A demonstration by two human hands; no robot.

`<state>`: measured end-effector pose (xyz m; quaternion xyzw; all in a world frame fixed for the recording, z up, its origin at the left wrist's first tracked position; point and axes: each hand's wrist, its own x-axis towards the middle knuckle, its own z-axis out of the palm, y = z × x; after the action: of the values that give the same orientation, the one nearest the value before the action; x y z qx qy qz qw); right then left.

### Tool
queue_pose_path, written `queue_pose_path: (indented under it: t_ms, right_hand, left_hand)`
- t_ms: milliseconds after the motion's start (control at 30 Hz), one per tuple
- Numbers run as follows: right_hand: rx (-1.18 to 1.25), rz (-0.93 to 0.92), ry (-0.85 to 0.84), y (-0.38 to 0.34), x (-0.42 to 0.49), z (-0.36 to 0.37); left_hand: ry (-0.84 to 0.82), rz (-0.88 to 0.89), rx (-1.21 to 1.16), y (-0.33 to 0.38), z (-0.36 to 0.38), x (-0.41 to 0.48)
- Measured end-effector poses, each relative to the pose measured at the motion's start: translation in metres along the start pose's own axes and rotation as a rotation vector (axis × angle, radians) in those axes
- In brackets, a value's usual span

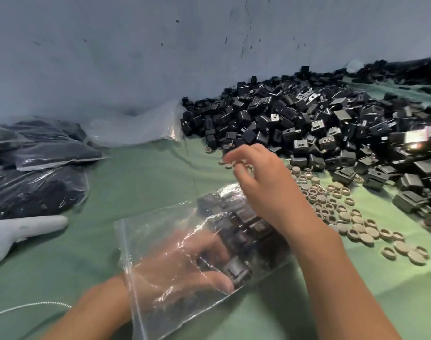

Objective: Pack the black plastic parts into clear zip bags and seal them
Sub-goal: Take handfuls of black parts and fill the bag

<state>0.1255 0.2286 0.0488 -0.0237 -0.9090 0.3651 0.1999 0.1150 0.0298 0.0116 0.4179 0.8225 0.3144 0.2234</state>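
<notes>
Zip bag was spread by left grip inside it, fingers flat; right grip (blurred) was held loose, empty. Black parts could be spilled if the mouth sagged.

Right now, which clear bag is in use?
The near part-filled bag, left hand showing through its plastic; the full bags at left and empty one by the wall lie untouched.
</notes>
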Motion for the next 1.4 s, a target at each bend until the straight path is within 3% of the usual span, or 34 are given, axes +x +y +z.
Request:
queue_pose_path:
  t_ms: [67,200,500,667,900,1100,1267,1400]
  right_hand:
    - [-0.018,0.095,0.015,0.015,0.001,-0.006]
    - [-0.075,0.165,-0.074,0.023,0.002,-0.006]
    - [-0.086,0.167,-0.141,0.019,0.005,0.002]
    - [-0.100,0.167,-0.155,0.022,0.003,0.004]
    - [-0.108,0.171,-0.138,0.024,0.004,0.002]
    - [-0.109,0.175,-0.133,0.024,0.005,0.003]
    - [-0.130,0.166,-0.156,0.025,0.003,0.004]
    - [-0.152,0.144,-0.189,0.024,0.002,0.005]
  left_hand:
    - [0.064,-0.024,0.151,-0.006,-0.010,-0.001]
    - [0.063,0.086,0.097,-0.004,-0.001,0.004]
    - [0.091,0.062,0.055,-0.008,-0.005,-0.001]
    - [0.231,0.129,0.356,-0.005,-0.002,-0.006]
    - [0.093,0.106,0.018,-0.008,-0.003,-0.010]
    - [0.100,0.049,0.100,0.001,-0.002,0.000]
    - [0.264,0.090,0.098,0.015,0.016,0.015]
    - [0.185,0.024,0.032,0.008,0.009,0.013]
